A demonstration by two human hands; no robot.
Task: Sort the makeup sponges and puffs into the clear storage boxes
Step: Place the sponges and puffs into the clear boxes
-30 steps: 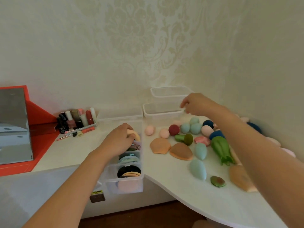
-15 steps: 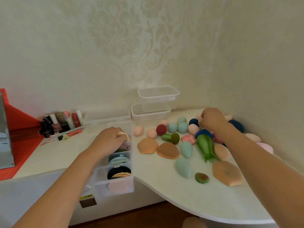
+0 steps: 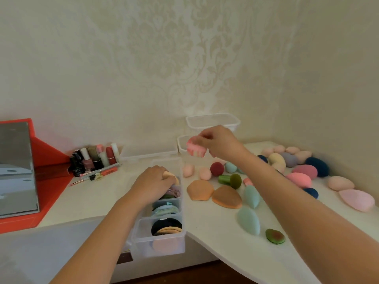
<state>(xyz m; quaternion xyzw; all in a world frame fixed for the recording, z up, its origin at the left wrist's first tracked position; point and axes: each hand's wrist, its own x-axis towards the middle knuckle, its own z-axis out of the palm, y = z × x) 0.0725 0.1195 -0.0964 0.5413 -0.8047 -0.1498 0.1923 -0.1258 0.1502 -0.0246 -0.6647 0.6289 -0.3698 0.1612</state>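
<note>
Flanking divided box (image 3: 162, 249), cosmetics bottles (image 3: 96, 158), scattered sponges (image 3: 249, 221)

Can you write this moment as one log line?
left hand: on beige puff, divided box | right hand: pinches pink-white sponge above table | loose sponges: unsorted

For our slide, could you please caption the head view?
Right hand holds a pink sponge; left hand touches puffs in the divided box.

To my left, a mirror (image 3: 16, 169) leans in a red stand (image 3: 51, 152) on the white counter (image 3: 92, 197). Nail polish bottles and lipsticks (image 3: 94, 158) stand clustered against the patterned wallpaper (image 3: 164, 58). Just in front of them lie an orange pen (image 3: 108, 171) and a yellow hair clip (image 3: 98, 176).
</note>
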